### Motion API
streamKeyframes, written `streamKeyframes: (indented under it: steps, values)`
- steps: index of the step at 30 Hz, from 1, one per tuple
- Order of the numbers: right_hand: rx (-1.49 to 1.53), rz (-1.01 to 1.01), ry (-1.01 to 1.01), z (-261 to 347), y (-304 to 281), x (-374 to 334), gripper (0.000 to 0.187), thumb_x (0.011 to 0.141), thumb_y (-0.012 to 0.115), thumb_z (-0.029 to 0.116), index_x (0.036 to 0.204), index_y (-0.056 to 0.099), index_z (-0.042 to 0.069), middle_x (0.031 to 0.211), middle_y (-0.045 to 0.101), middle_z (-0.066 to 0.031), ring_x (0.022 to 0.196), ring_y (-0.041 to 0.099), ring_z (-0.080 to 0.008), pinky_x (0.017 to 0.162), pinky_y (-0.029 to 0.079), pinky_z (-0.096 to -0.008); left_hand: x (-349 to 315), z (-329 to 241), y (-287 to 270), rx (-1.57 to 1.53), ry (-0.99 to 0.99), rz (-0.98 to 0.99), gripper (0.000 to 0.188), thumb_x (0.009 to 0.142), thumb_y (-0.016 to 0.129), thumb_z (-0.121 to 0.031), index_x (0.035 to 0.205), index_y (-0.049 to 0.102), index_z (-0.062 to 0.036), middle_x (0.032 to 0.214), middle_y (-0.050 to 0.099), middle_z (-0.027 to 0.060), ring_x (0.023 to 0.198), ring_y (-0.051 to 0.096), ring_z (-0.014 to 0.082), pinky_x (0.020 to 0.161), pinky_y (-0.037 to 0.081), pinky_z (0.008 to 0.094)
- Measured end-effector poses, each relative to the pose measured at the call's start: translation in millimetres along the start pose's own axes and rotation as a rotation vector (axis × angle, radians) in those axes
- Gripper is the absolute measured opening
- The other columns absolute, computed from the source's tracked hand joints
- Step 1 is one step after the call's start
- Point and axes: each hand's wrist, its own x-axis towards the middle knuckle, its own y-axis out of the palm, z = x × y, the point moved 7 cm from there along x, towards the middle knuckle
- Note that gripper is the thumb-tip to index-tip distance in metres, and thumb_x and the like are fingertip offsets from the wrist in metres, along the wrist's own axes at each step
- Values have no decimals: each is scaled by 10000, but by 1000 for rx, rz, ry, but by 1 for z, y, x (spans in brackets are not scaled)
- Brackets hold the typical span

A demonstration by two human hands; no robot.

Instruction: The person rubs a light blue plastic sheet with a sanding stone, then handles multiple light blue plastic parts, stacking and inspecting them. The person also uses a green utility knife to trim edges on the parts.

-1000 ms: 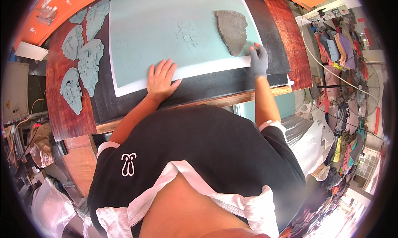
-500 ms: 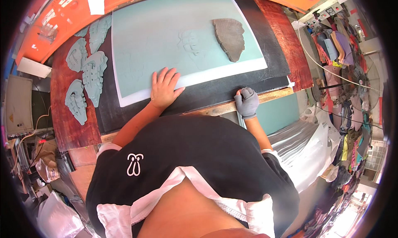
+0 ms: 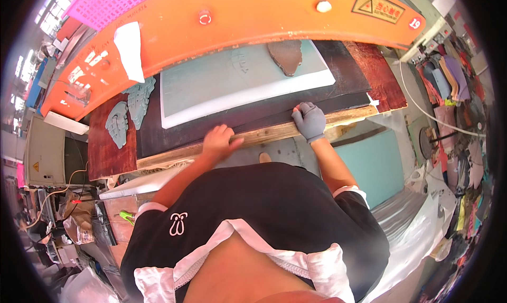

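The slab (image 3: 285, 57) is parked on the sheet (image 3: 211, 84), upper centre of frame, long axis roughly up-down, placed nearer the balled-up right hand (image 3: 310, 122) below than the loosely uncurled left hand (image 3: 220, 144).

Left hand (image 3: 218, 144) off the green sheet (image 3: 211, 84), now by the wooden edge (image 3: 269, 133)

Warn. lbl (image 3: 377, 6), no. disc (image 3: 414, 23) on beam (image 3: 259, 23)

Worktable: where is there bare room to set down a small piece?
Free: black board between the green sheet and wooden edge; right red panel beside that board. Crowded: left red panel around the green pieces; wooden edge near left hand and right hand.
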Motion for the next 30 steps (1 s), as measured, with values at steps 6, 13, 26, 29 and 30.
streamKeyframes:
  steps: [6, 13, 26, 29, 30]
  values:
    - [400, -259, 126, -49, -59, 110, 311, 925, 512, 304, 861, 606, 15, 786, 612, -181, 723, 581, -325, 675, 452, -385, -19, -6, 9, 65, -98, -333, 319, 721, 730, -333, 703, 550, -70, 763, 503, 77, 764, 526, 284, 652, 434, 399]
    - [410, -278, 49, -80, -76, 190, 332, 931, 444, 288, 926, 585, -12, 786, 611, -183, 728, 583, -318, 680, 442, -384, 30, 27, 11, 167, -251, -298, 271, 738, 696, -307, 670, 548, -89, 756, 510, 70, 762, 529, 276, 647, 438, 399]
    - [-120, 203, -372, -33, 35, 103, 245, 795, 624, 353, 732, 646, 117, 740, 591, -98, 705, 572, -313, 623, 457, -442, 74, 39, -7, 178, -91, -372, 283, 742, 700, -317, 700, 540, -87, 764, 505, 70, 758, 524, 282, 634, 435, 400]
    - [-131, 142, -358, -31, 32, 97, 243, 799, 618, 352, 733, 646, 120, 758, 594, -101, 705, 572, -313, 628, 458, -440, 74, 48, 1, 147, -218, -213, 404, 681, 749, -418, 752, 572, -62, 822, 526, 93, 823, 522, 299, 706, 436, 410]
    - [-155, 164, -343, -32, 33, 92, 239, 807, 611, 350, 742, 650, 123, 777, 599, -102, 708, 571, -315, 641, 457, -442, 69, 44, 0, 132, -196, -216, 432, 658, 764, -429, 767, 581, -54, 837, 529, 100, 845, 522, 303, 725, 437, 411]
